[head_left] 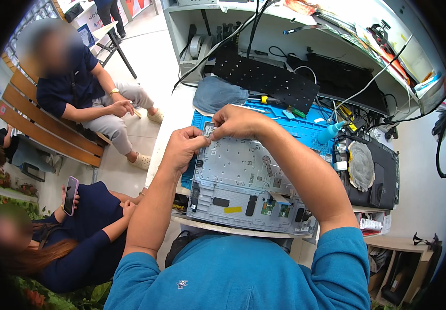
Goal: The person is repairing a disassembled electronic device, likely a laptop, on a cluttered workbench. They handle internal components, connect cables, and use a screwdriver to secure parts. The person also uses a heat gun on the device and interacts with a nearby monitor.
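Note:
A silver-grey laptop chassis (236,165) lies inner side up at the front of the bench, with small green circuit boards (268,207) and a yellow strip (232,210) near its front edge. At its far left corner is a small metal bracket (208,128) with holes. My left hand (180,148) pinches this bracket from the left, thumb and forefinger closed. From the far side my right hand (239,122) comes down on the same bracket with fingers pressed together. Any screw or smaller part between the fingertips is hidden.
Beneath the chassis is a blue work mat (298,130). Behind lie a grey cloth (219,94) and a perforated black sheet (264,77). A light-blue bottle (330,133) stands right, near a black laptop (383,170) bearing a round pad. Two people sit at the left.

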Motion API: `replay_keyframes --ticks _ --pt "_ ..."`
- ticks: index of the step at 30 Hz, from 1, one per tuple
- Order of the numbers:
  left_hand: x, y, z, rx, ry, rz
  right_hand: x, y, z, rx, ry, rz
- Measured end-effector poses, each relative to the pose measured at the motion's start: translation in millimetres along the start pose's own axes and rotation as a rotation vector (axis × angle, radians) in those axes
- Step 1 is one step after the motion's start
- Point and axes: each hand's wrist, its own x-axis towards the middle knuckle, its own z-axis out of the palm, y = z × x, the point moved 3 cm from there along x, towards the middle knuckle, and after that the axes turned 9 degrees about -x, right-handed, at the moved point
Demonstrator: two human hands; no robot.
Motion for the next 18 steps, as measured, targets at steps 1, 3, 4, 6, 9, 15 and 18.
replay_keyframes --ticks 1,3,4,6,9,15,18 --pt "0 0 0 0.004 -0.003 0.005 0 0 0 -0.020 -0.003 -0.006" --pt "1 -1 -2 0.014 -0.007 0.014 2 -3 0 -0.059 -0.011 -0.021" --pt "0 -1 -2 0.013 -0.008 0.018 2 -3 1 -0.044 0.002 -0.013" --pt "0 0 -1 0.010 -0.011 0.027 0 -6 1 -0.016 0.028 0.002" --pt "1 -1 -1 0.012 -0.008 0.033 -1 -4 0 -0.023 0.028 -0.016" --pt "5 -5 -5 -0.007 -0.002 0.033 0 7 -5 -0.029 0.058 -0.060" --pt "5 -6 -4 -0.046 0.004 0.028 -1 21 -7 0.124 0.035 -0.068"
